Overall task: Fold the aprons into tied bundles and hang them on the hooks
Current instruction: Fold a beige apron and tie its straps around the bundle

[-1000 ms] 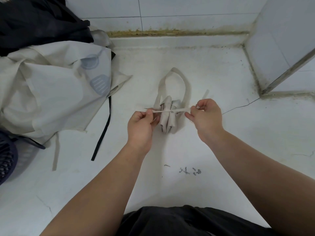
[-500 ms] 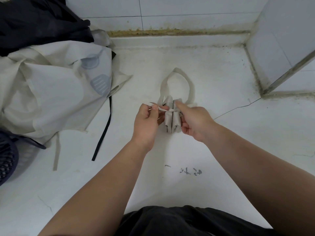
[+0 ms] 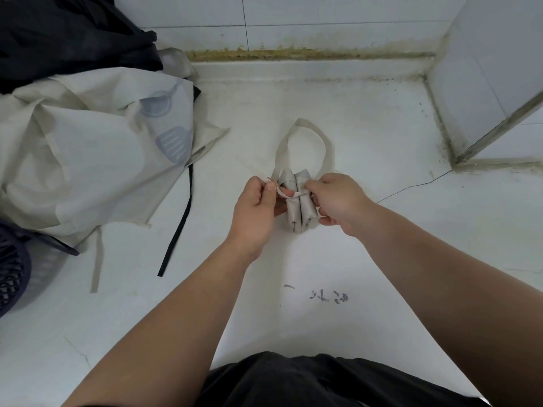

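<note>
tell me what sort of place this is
Likely a tiled laundry or utility corner: white floor tiles, white wall tiles with grimy joints, a dark mesh plastic basket by heaped cream aprons.

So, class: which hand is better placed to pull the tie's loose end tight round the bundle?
Probably left: the left hand pinches the tie beside the bundle, while the right hand grips the bundle's right edge.

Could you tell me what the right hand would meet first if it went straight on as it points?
Most likely the folded apron bundle: the right hand points left at it, pinching its tie strap there, though depth is unclear.
</note>
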